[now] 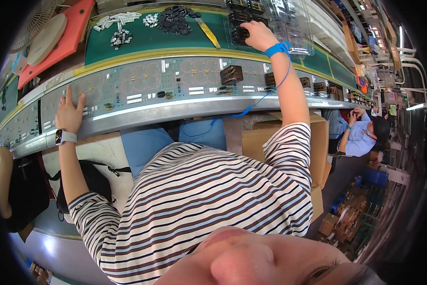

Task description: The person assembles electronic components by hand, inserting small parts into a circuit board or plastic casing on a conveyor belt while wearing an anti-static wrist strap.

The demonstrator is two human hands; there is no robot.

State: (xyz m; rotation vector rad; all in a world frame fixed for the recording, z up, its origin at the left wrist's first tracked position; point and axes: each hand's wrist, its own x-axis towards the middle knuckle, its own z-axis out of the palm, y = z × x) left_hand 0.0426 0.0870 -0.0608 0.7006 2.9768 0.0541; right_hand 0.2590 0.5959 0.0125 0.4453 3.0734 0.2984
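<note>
My left hand (pixel 70 114) rests on a long circuit board (pixel 97 92), fingers stretched out and apart, with nothing in it. Stretched forward to the right, my right hand (pixel 260 36) has its fingers closed at a dark box-shaped component (pixel 239 34) in a clear plastic tray (pixel 294 28). More such dark components fill the tray's left part. Another dark box-shaped component (pixel 231 74) stands upright on the board, which also bears white strips and small round parts. A blue coiled cord (pixel 242 113) runs from the blue band (pixel 277 49) on my right wrist.
Behind the boards, a green mat (pixel 128 53) carries white parts (pixel 121 19), black discs (pixel 175 21) and a yellow-handled tool (pixel 207 33). A metal rail (pixel 142 110) edges the line. A cardboard box (pixel 256 142) stands near my right side. Co-workers sit left and right (pixel 360 135).
</note>
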